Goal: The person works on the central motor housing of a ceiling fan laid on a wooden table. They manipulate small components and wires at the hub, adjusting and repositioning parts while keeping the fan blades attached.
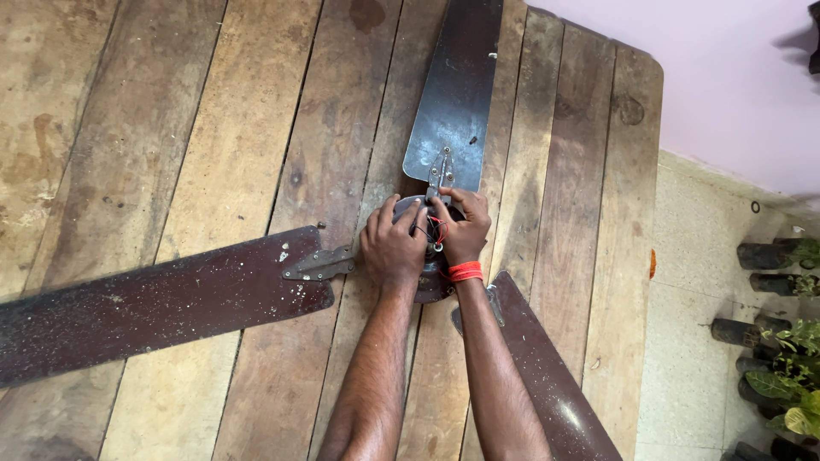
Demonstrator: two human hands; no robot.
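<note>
Ceiling fan motor (427, 286), dark and round, lies at the middle of a worn wooden tabletop (196, 111), mostly hidden under both hands. The left hand (391, 246) is cupped over its top, fingers curled down on the housing. The right hand (461, 229), a red thread at its wrist, pinches near thin red and black wires (437, 230). Three brown blades (154, 299) spread outward. A hard tug could probably snap a wire. Potted plants (781, 358) stand on the floor.

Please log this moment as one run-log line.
left hand: on fan hub | right hand: at red wires | blades: three attached | surface: wooden table
</note>
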